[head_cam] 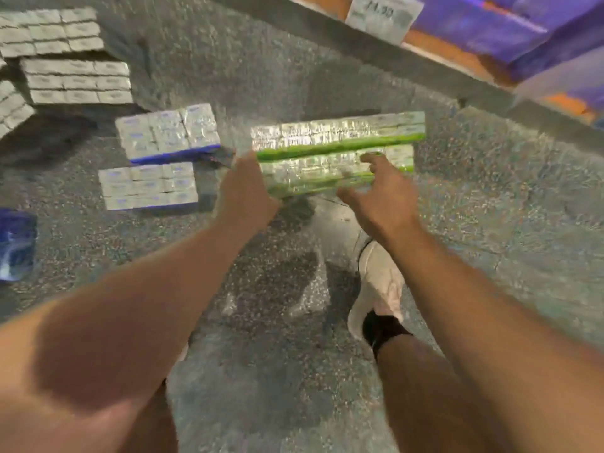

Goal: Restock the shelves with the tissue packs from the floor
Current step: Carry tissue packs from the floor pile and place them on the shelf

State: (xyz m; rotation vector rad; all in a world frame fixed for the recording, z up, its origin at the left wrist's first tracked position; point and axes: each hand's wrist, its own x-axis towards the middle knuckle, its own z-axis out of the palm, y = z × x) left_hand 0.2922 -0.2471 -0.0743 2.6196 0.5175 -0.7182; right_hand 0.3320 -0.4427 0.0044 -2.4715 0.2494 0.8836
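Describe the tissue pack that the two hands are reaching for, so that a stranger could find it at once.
Start at the shelf edge with the price tag, upper right, and look down to the grey floor below it. There, the green-striped tissue pack lies between the left hand and right hand. Its neighbours to the left have blue edges; it alone shows green bands.

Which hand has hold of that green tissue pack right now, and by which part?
The left hand grips the green tissue pack at its left end. The right hand is open at its near edge, fingers spread; whether it touches is unclear.
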